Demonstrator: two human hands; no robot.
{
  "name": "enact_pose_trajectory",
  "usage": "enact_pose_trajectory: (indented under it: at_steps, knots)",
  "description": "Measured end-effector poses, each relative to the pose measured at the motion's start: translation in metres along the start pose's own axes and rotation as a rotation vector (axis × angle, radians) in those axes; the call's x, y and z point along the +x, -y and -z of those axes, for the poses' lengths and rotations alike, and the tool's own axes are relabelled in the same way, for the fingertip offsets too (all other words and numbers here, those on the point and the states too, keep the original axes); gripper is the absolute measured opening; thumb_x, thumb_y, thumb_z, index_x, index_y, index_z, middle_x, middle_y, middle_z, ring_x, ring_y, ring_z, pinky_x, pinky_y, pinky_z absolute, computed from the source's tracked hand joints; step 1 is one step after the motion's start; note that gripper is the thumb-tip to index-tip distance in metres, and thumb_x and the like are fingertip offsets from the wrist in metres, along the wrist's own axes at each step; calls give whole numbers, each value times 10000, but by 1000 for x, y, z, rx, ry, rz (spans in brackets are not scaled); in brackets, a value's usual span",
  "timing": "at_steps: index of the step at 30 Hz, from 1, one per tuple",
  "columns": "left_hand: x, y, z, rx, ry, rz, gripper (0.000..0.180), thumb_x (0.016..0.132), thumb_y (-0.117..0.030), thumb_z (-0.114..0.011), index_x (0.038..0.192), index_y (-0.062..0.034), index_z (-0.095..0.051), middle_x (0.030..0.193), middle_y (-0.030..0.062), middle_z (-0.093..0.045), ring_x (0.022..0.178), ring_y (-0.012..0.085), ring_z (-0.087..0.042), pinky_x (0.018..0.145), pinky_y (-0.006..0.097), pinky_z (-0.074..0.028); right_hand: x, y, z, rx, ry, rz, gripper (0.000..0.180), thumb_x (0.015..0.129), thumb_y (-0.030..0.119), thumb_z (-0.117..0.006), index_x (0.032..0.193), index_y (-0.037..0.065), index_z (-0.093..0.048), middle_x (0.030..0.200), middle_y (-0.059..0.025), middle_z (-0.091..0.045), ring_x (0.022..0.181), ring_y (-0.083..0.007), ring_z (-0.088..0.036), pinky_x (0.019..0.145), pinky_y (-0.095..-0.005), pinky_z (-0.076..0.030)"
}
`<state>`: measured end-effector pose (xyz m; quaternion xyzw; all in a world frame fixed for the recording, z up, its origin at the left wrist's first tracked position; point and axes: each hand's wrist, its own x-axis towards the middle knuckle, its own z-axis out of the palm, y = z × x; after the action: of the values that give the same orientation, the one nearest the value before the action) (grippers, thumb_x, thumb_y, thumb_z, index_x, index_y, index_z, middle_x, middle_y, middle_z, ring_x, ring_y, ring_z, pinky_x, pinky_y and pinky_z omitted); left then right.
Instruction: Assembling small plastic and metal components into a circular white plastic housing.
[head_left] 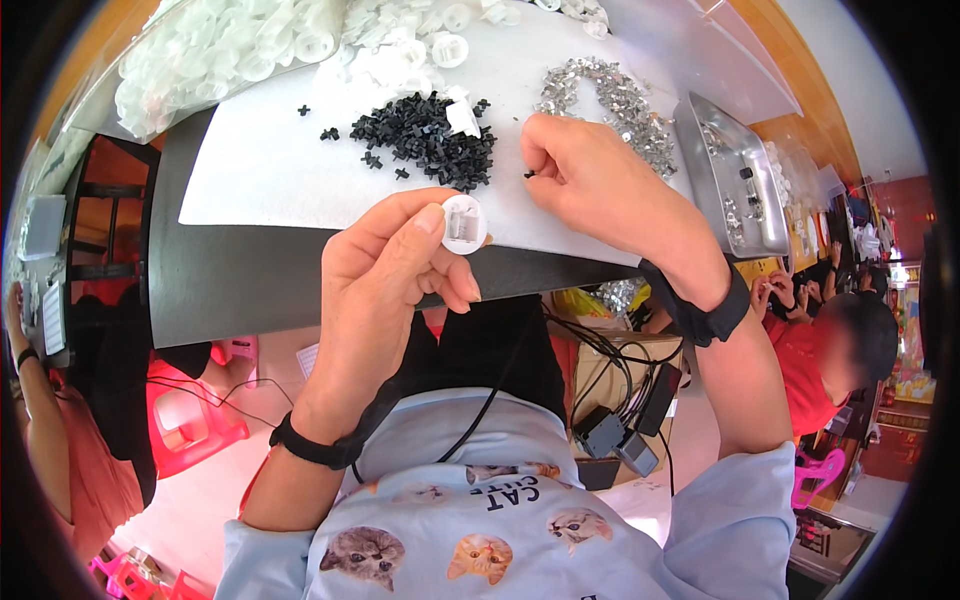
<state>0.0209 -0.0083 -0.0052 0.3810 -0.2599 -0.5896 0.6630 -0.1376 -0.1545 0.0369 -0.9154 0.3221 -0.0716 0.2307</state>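
Observation:
My left hand (pixel 385 265) pinches a round white plastic part (pixel 463 207) between thumb and fingers, with what looks like a metal piece in its recess. Over the white sheet (pixel 290 180), my right hand (pixel 580 170) is closed in a pinch. A tiny bit of a small black piece (pixel 530 175) shows at its fingertips; the rest is hidden. Between the hands and farther away lies a pile of black cross-shaped plastic pieces (pixel 420 135), with a white piece (pixel 462 117) on top. Beyond my right hand are scattered small silvery metal parts (pixel 640 125).
White plastic parts (pixel 220 60) fill a clear bag at the far left, and more lie loose beside it. A metal tray (pixel 745 190) with small parts stands right. Cables (pixel 620 370) hang below the table's edge. A person in red (pixel 800 360) sits at the right.

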Motion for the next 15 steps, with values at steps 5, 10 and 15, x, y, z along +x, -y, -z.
enact_pose_trajectory:
  at_steps: [5,10,15]
  knots:
    - [0,0,-1,47,-18,-18,282,980,-170,-452,1109,46,-578,912,198,-667,612,133,-616,533,243,-514,-3,4,1,-37,-4,57,114,770,29,-552,780,-15,-448,676,-134,-502,615,-271,-507,583,-365,-417]
    - [0,0,-2,69,-17,-24,282,981,-167,-449,1115,46,-576,907,193,-666,610,134,-613,534,240,-505,-6,4,-2,35,-34,128,65,729,14,-510,712,-26,-461,661,-208,-525,673,-418,-524,603,-467,-403]
    - [-1,-1,-2,85,-25,-12,289,982,-169,-449,1125,49,-572,909,192,-666,607,134,-609,532,238,-500,-12,10,1,84,56,30,89,749,47,-542,733,-23,-489,666,-199,-548,655,-389,-546,589,-440,-410]
